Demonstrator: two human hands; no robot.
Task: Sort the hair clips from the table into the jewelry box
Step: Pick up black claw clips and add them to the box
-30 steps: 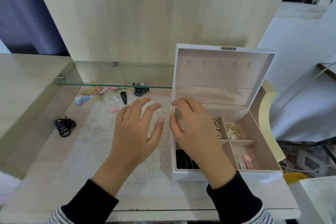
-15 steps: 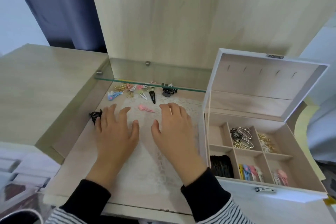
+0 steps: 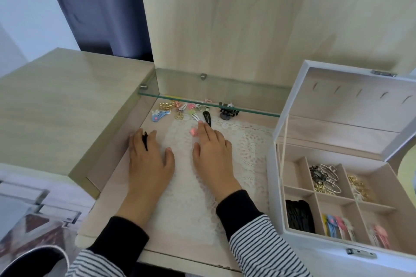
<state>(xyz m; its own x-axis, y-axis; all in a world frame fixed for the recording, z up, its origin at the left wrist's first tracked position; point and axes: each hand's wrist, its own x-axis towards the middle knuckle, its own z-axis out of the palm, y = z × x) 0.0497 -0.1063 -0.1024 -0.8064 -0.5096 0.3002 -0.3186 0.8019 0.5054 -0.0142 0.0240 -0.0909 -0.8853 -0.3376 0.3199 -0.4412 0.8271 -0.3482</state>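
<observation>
My left hand (image 3: 148, 157) lies flat on the table, its fingers over a bunch of black hair ties (image 3: 145, 137) that shows between them. My right hand (image 3: 212, 153) rests flat on the lace mat (image 3: 245, 141), fingertips touching a small pink clip (image 3: 193, 132). Beyond the fingers lie a black snap clip (image 3: 207, 118), a blue clip (image 3: 158, 115), gold clips (image 3: 167, 105), a black claw clip (image 3: 227, 112) and several small coloured clips (image 3: 191, 108). The white jewelry box (image 3: 276, 186) stands open at the right, its compartments holding black ties, metal clips and coloured clips.
A glass shelf (image 3: 225, 96) runs low over the far clips. A raised wooden desktop (image 3: 67, 101) borders the recess on the left. The box lid (image 3: 351, 96) stands upright at the right. A wooden back panel (image 3: 247, 18) closes the far side.
Both hands have moved left from the box onto the mat and forward toward the clips. The left hand now covers the black hair ties; the right fingertips reach the pink clip.
</observation>
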